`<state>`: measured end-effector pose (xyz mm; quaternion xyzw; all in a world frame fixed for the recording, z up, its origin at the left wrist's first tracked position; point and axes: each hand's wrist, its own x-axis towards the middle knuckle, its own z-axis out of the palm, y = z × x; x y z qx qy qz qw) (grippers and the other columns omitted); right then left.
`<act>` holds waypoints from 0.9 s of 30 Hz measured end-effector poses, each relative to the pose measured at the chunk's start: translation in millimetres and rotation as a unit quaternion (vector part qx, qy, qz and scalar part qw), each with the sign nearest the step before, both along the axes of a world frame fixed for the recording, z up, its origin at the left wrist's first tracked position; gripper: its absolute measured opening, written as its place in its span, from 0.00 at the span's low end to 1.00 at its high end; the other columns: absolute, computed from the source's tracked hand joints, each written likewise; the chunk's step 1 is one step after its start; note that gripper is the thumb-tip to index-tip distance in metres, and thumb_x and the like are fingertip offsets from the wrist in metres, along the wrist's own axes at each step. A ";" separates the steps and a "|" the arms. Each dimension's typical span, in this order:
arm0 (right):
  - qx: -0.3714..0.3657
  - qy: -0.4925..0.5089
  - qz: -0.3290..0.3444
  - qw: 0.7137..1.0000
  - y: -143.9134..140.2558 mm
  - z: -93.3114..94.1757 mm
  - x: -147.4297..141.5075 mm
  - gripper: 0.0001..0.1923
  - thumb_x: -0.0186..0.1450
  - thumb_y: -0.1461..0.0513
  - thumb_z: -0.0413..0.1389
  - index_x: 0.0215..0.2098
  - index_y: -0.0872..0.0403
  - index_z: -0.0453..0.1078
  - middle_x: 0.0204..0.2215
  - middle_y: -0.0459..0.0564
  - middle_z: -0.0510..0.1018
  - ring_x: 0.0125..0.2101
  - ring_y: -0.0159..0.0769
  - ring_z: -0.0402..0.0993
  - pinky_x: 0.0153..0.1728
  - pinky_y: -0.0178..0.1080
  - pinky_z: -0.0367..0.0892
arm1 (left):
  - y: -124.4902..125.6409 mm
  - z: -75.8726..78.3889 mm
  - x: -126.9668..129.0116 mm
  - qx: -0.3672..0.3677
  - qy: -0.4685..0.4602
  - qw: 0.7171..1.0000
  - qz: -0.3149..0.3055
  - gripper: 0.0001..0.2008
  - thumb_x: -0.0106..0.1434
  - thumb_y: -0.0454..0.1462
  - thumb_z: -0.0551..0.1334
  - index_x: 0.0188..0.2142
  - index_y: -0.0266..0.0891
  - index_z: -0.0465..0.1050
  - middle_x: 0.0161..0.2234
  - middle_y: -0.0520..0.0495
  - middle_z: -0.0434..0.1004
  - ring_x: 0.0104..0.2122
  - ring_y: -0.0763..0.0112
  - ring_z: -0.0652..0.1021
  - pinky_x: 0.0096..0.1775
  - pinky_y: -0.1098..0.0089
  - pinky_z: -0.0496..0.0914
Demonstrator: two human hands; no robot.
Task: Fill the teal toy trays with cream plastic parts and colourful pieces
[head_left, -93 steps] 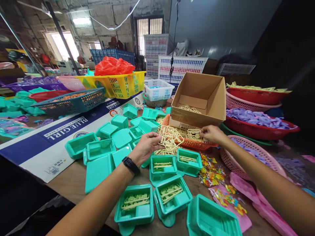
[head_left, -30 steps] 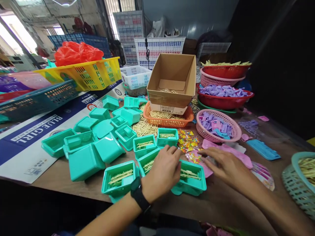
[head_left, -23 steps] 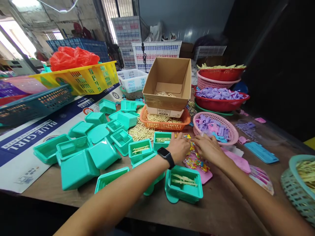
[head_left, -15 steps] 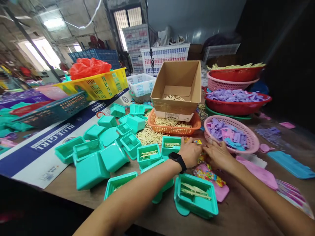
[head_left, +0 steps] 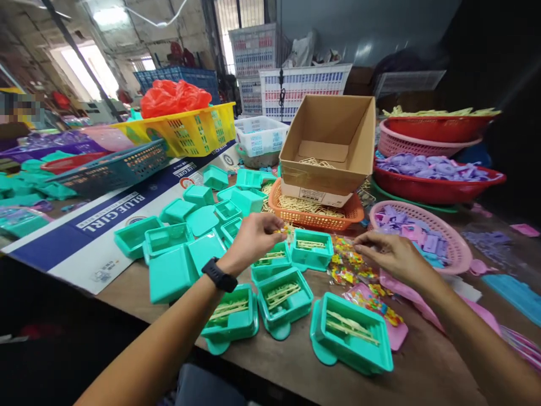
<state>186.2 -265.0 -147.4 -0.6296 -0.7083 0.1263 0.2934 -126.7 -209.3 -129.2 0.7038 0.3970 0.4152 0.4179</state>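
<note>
My left hand (head_left: 257, 238), with a dark watch on the wrist, pinches a small clear packet of colourful bits (head_left: 285, 229) above the green boxes. Below it stands an open green box (head_left: 270, 260) with pale yellow sticks inside. Over the pile of similar packets (head_left: 349, 265) is my right hand (head_left: 391, 254), thumb and fingers closed together at the pile's edge; what they grip, if anything, I cannot make out. Between the hands sits another green box (head_left: 313, 262) with sticks. Nearer me are several more, including one green box (head_left: 359, 344) at the front right.
Behind the boxes, a cardboard box (head_left: 291, 169) rests on an orange basket (head_left: 276, 213) of sticks. A pink basket (head_left: 462, 256) of purple and pink pieces stands right. Stick-free green boxes (head_left: 171, 273) crowd the left. A pink lid (head_left: 397, 335) lies under some packets.
My hands have moved apart. The left has gone left from the packet pile with a packet in its fingers; the right stays by the pile. The camera view has shifted.
</note>
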 end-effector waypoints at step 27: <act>0.068 -0.160 0.217 0.961 -19.9 1.7 -93.3 0.09 0.70 0.60 0.54 0.42 0.46 0.78 0.36 0.47 0.83 0.37 0.41 0.74 0.42 0.45 0.58 | -104.8 -26.4 -100.6 0.029 0.350 0.933 0.077 0.10 0.68 0.37 0.58 0.35 0.40 0.79 0.35 0.45 0.74 0.38 0.58 0.75 0.39 0.60 0.65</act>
